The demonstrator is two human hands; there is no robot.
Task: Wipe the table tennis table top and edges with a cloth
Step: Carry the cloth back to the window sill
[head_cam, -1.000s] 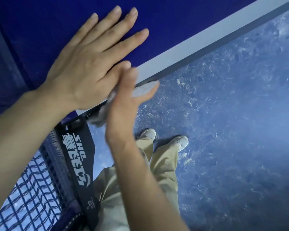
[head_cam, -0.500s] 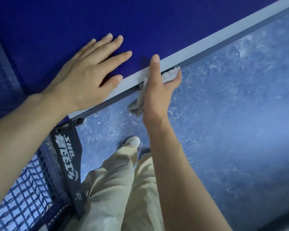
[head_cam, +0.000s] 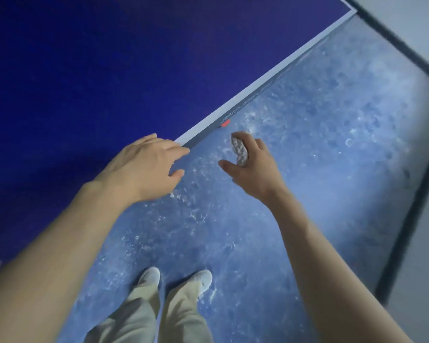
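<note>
The dark blue table tennis table (head_cam: 109,70) fills the upper left, its white side line and dark edge (head_cam: 258,92) running diagonally up to the right. My left hand (head_cam: 144,167) hangs over that edge with loosely bent fingers, holding nothing. My right hand (head_cam: 253,167) is off the table, over the floor, and grips a bunched grey-white cloth (head_cam: 239,149) in its fingers, thumb spread out. The cloth is apart from the table edge.
A mottled blue floor (head_cam: 307,169) lies to the right of the table. A dark skirting strip and pale wall (head_cam: 419,219) border it on the right. My beige trousers and white shoes (head_cam: 176,280) stand below, close to the table side.
The view shifted along the table away from the net, which is now out of frame. My right hand with the cloth came off the edge; my left hand lifted from flat on the top.
</note>
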